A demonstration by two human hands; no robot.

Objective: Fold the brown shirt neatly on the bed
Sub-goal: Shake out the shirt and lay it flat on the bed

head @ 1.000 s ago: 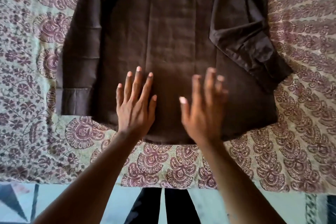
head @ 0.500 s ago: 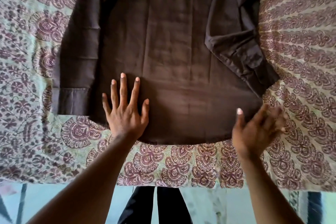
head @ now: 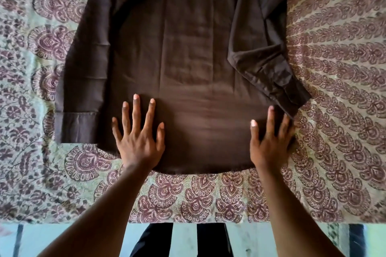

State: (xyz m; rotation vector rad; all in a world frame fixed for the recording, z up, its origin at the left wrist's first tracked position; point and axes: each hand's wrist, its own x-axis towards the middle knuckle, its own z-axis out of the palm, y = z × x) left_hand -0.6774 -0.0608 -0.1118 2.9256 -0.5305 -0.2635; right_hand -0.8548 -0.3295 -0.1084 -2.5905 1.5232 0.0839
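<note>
On the patterned bed (head: 52, 183), the brown shirt (head: 177, 58) runs lengthwise toward twelve o'clock from my left hand (head: 140, 142) and right hand (head: 269, 146), fingers (head: 136, 110) splayed flat on its hem, gripping nothing, its crumpled sleeve (head: 263, 52) nearer my right.

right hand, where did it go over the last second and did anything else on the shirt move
The right hand swept from the middle of the brown shirt out to its right edge, lifting briefly, and now lies flat near the hem corner. The left hand slid slightly left and stays spread flat. Nothing was grasped. The sleeves and the bedsheet look unchanged.
</note>
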